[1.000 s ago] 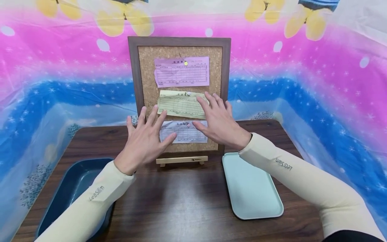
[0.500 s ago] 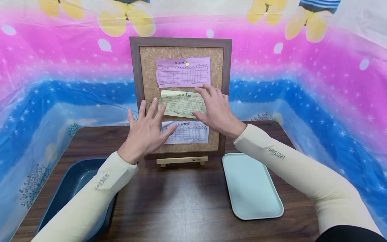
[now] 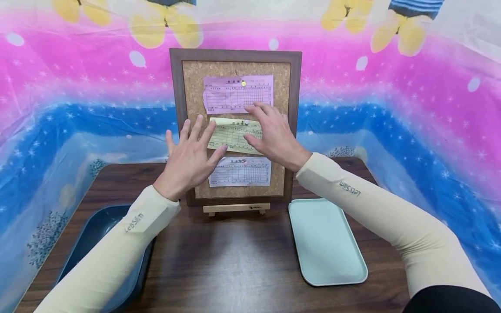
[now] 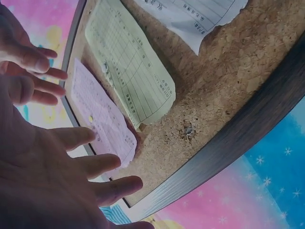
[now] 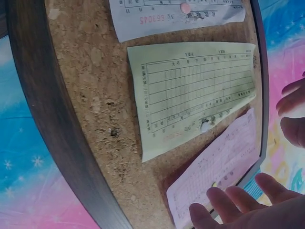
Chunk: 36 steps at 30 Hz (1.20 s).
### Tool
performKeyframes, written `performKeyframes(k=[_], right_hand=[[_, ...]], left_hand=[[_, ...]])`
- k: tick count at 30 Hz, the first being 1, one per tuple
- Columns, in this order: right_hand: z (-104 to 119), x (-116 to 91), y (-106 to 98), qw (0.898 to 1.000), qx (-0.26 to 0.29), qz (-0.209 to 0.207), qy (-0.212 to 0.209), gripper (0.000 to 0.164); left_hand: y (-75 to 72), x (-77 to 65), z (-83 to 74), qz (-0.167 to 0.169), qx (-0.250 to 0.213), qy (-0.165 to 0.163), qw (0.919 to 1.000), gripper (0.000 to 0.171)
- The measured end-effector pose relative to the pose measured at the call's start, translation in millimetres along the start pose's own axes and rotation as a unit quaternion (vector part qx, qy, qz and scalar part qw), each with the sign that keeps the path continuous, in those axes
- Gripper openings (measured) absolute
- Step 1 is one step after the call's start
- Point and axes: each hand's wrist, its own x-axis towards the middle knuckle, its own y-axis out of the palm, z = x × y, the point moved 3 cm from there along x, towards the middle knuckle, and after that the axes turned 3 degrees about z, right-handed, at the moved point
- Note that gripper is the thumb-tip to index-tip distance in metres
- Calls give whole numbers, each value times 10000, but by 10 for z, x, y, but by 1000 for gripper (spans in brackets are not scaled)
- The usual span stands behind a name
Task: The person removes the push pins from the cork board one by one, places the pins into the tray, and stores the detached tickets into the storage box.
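A framed cork board stands upright on the table, holding three printed slips. Uppermost is a pink slip with a yellow pushpin. Below it hangs a yellow-green slip with a white pushpin. A white slip with a pink pushpin is lowest. My left hand, fingers spread, is in front of the board's left side and holds nothing. My right hand, fingers slightly bent, is in front of the yellow-green slip's right part, also holding nothing. The wrist views show both hands apart from the slips.
A small wooden easel supports the board from below. At the left lies a dark blue tray, partly covered by the left sleeve. A light green tray lies to the right on the brown table. A patterned cloth surrounds it.
Both hands have moved upward in front of the board, and the right hand has also shifted left. The slips and pushpins look unchanged.
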Motion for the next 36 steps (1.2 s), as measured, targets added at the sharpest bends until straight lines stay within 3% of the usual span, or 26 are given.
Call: performKeyframes(k=[16, 21, 27, 36], right_hand=[[-37, 264, -40, 9997, 92, -219, 47, 59], [-69, 324, -55, 9993, 130, -285, 223, 59], [-70, 362, -60, 9990, 101, -173, 407, 60], [-84, 388, -44, 9981, 117, -246, 561, 53]], left_hand=[[-83, 187, 8, -246, -211, 106, 9994, 70], [-134, 244, 0, -891, -523, 346, 9940, 63], [-199, 263, 4, -1876, -868, 632, 9764, 50], [-172, 351, 93, -2196, -1206, 317, 9676, 42]])
